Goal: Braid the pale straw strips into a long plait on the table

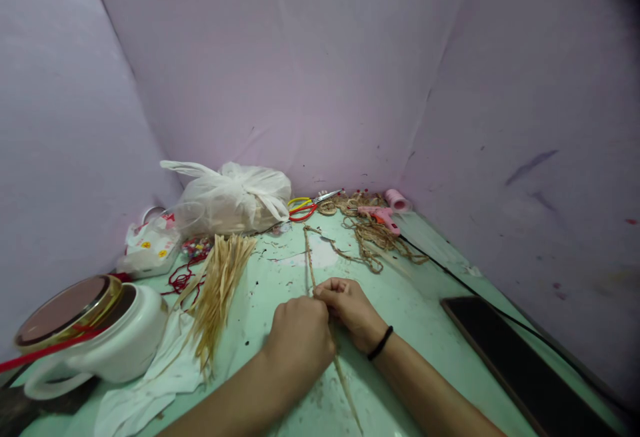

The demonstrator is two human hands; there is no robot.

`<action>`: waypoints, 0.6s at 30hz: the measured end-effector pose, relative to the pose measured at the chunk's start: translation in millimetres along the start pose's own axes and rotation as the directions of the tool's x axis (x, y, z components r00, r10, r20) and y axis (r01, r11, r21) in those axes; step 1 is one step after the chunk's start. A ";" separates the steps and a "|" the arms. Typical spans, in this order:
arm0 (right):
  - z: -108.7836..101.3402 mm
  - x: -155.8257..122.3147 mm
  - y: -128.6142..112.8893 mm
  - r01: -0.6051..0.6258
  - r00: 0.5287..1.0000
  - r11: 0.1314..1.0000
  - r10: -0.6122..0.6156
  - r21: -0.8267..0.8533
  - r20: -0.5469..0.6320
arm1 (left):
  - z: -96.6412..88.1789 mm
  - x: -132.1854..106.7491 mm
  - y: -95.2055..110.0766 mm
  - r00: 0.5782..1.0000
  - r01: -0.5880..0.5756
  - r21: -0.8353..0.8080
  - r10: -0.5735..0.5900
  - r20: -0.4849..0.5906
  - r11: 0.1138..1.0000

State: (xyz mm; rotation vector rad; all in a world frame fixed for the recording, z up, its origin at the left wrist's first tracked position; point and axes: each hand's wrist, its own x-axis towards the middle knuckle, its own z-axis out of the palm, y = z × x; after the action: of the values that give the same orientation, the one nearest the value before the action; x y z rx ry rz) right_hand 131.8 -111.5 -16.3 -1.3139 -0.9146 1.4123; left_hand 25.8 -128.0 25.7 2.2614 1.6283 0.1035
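My left hand (299,338) and my right hand (350,307) meet at the middle of the green table (440,270), both closed in a pinch on a thin jute cord (310,260). The cord runs from my fingers away toward the back and joins a loose tangle of jute string (376,237). Another length of it trails toward me under my wrists. A black band circles my right wrist. To the left of my hands lies a bundle of pale straw strips (220,284).
A knotted white plastic bag (235,197), red and yellow scissors (306,207), a pink glue gun (383,216) and a pink roll (397,200) lie at the back. A white pot with a gold-rimmed lid (95,334) stands left. A dark flat slab (520,364) lies right.
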 end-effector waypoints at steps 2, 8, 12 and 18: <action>-2.8 -0.8 -2.4 -0.035 0.998 0.999 0.034 0.014 0.046 | -8.9 8.9 -9.9 0.998 -0.019 -0.121 0.011 -0.068 0.992; -5.9 -0.6 -6.8 -0.051 0.987 0.999 0.051 -0.006 0.155 | -13.2 32.8 -30.0 0.933 0.350 -0.786 -0.117 0.340 0.509; -6.7 3.3 -6.0 -0.020 0.986 0.997 0.032 -0.076 0.162 | -0.9 35.2 -30.7 0.914 0.394 -0.809 -0.093 0.395 0.435; -14.3 5.5 -0.1 0.244 0.967 0.859 -0.183 -0.450 0.176 | 0.3 35.7 -28.4 0.956 0.291 -0.799 -0.125 0.265 0.526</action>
State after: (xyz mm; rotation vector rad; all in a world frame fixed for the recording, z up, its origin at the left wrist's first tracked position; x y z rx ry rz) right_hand 146.2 -107.4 -19.7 -1.4247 -1.5137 1.1461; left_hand 12.1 -86.9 11.1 1.2732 1.3129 0.4949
